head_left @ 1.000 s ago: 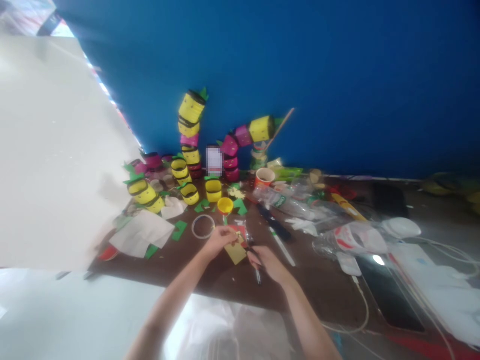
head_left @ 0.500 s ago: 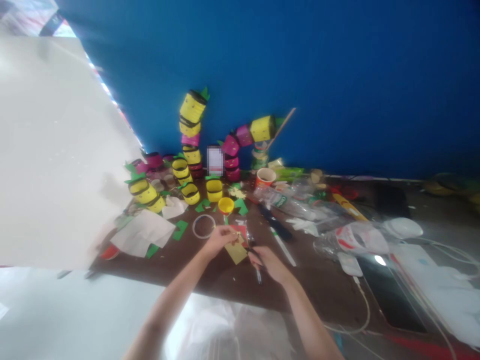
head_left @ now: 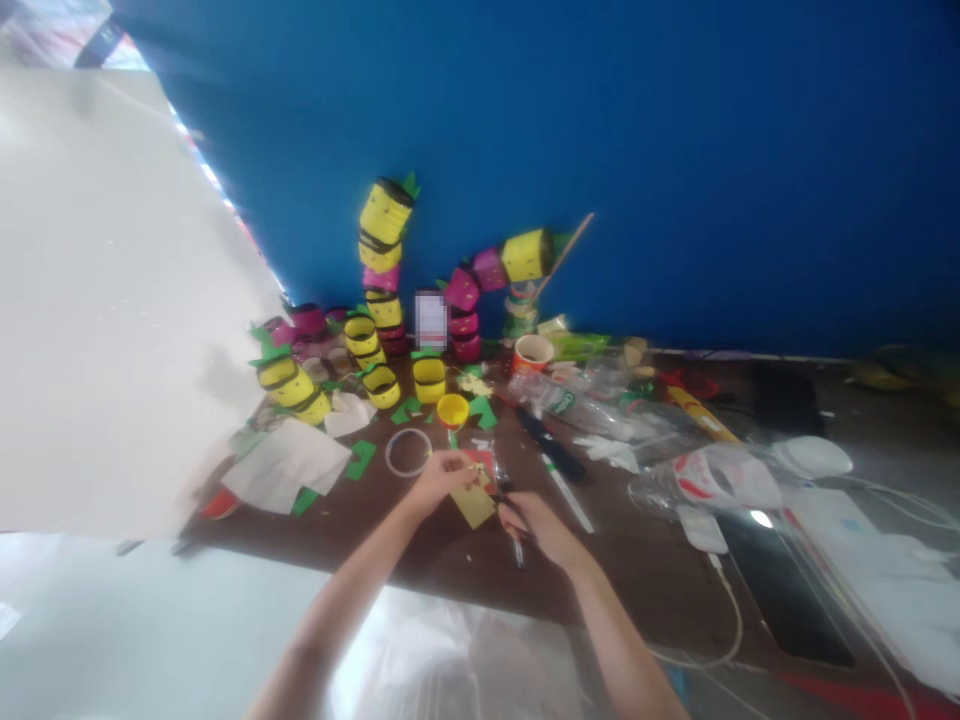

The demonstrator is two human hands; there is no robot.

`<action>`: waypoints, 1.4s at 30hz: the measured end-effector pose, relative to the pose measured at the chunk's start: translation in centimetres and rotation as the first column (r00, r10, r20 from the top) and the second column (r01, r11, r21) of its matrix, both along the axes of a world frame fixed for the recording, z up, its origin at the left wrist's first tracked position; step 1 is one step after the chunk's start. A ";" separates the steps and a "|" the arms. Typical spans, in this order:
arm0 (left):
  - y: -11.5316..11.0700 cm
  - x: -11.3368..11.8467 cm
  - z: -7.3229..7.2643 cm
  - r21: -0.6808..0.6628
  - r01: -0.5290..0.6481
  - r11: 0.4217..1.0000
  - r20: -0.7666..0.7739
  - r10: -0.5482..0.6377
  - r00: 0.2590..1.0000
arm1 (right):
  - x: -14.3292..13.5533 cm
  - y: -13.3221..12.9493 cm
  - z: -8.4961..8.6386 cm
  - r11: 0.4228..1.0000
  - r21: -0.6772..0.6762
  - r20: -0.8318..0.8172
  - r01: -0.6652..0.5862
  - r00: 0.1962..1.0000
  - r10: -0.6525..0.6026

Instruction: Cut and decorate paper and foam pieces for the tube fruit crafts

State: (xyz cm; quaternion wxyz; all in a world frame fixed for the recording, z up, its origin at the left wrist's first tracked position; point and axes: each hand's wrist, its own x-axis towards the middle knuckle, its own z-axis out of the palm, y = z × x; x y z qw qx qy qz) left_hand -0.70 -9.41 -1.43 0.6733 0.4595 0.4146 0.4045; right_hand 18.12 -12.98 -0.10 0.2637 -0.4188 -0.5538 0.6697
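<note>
My left hand (head_left: 441, 478) is closed, thumb and fingertips pinching a small pale yellow paper piece (head_left: 480, 473). Under it lie a larger tan-yellow paper sheet (head_left: 472, 508) and a red square (head_left: 487, 462). To the right, my right hand (head_left: 541, 522) is curled around a slim dark tool (head_left: 507, 499), blurred and partly covered by the fingers; its kind is unclear. A clear pen-like end (head_left: 519, 553) shows below those fingers. A tape-like ring (head_left: 409, 453) lies beside my left hand, and a small yellow cup (head_left: 452, 411) stands beyond it.
Yellow and magenta ringed paper figures (head_left: 385, 215) stand against the blue wall. Green scraps (head_left: 361, 459) and white paper (head_left: 289, 465) lie left. Rightward are a white marker (head_left: 568, 495), a dark knife-like object (head_left: 551, 445), plastic bottles (head_left: 724, 478), an orange cup (head_left: 533, 352) and a phone (head_left: 784, 590).
Almost nothing differs. Both hands hold nearly the same places, and the small yellow piece has shifted very slightly at the fingertips.
</note>
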 end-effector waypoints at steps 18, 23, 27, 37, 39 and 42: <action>-0.2 0.2 0.3 0.013 0.009 1.000 -0.005 -0.009 1.000 | -0.2 0.0 -0.2 1.000 -0.015 -0.017 0.012 1.000 -0.012; -0.3 0.2 0.7 0.016 0.011 1.000 -0.002 -0.011 1.000 | -0.1 0.0 -0.3 1.000 -0.004 -0.012 0.010 1.000 -0.010; -0.2 0.2 0.7 0.020 0.013 1.000 -0.003 -0.013 1.000 | 0.0 0.0 -0.7 1.000 0.005 -0.009 0.011 1.000 -0.011; -0.3 0.3 0.2 0.012 0.028 1.000 0.004 -0.028 1.000 | 0.2 -0.1 -0.9 1.000 -0.002 0.005 0.010 1.000 -0.010; -0.3 0.3 0.3 0.011 0.029 1.000 0.006 -0.029 1.000 | 0.2 -0.1 -0.9 1.000 -0.002 0.005 0.011 1.000 -0.011; -0.3 0.3 0.4 0.010 0.031 0.999 0.005 -0.031 1.000 | 0.2 -0.1 -0.9 1.000 -0.001 0.002 0.010 1.000 -0.010</action>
